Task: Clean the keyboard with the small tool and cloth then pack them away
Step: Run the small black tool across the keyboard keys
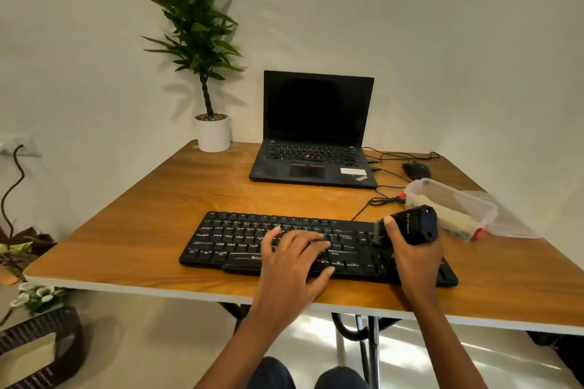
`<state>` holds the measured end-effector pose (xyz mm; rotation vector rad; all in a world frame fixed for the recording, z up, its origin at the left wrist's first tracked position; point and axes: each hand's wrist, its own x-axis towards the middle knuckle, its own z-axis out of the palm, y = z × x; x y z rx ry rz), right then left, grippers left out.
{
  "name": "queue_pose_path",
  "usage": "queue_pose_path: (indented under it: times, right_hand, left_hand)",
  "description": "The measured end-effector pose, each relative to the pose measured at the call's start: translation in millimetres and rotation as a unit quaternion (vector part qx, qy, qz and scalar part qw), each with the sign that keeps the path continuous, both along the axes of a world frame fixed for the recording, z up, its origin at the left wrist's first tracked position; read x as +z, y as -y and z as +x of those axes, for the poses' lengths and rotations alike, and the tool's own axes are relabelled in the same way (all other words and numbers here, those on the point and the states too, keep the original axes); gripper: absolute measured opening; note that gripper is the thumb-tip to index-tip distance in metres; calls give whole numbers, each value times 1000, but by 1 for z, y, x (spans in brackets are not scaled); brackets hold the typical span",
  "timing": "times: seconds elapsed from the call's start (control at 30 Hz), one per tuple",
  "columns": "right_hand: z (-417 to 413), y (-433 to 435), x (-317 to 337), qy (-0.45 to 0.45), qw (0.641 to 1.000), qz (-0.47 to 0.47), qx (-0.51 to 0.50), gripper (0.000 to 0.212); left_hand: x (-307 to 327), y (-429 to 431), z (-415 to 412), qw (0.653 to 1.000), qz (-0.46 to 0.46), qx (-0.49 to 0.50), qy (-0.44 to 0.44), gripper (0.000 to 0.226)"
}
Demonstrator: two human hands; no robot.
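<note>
My left hand (292, 262) lies spread on the black keyboard (234, 240) at the tabletop (151, 230) front edge; my right hand (412, 254) grips a boxy bristled brush (414, 224).

black keyboard (284, 240) (white legends), orange-brown table (158, 230)

Cream walls (442, 25), wooden table (158, 215), pale glossy floor (158, 341)

Open tabletop (142, 224) left of the keyboard (227, 240); clear container (464, 208) and cables (382, 199) close on its right.
</note>
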<state>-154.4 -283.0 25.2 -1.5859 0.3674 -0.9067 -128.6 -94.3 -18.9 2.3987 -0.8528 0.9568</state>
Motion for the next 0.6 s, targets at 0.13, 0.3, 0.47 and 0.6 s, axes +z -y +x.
queue_pose_path:
  times: [0.13,0.3,0.47,0.6]
  right_hand:
    - [4,5,-3,-5,1000,-12,11,33]
    - [9,4,4,-9,999,-17,42,13]
    - [37,5,28,-129,984,-66,105,12]
    - [57,-2,32,-221,949,-155,164,18]
  left_hand:
    - [-6,3,5,998,42,32,-19,50]
    - [-6,4,5,998,32,54,-20,56]
    - [-6,3,3,998,26,49,-35,55]
    - [-6,4,4,998,26,52,-40,53]
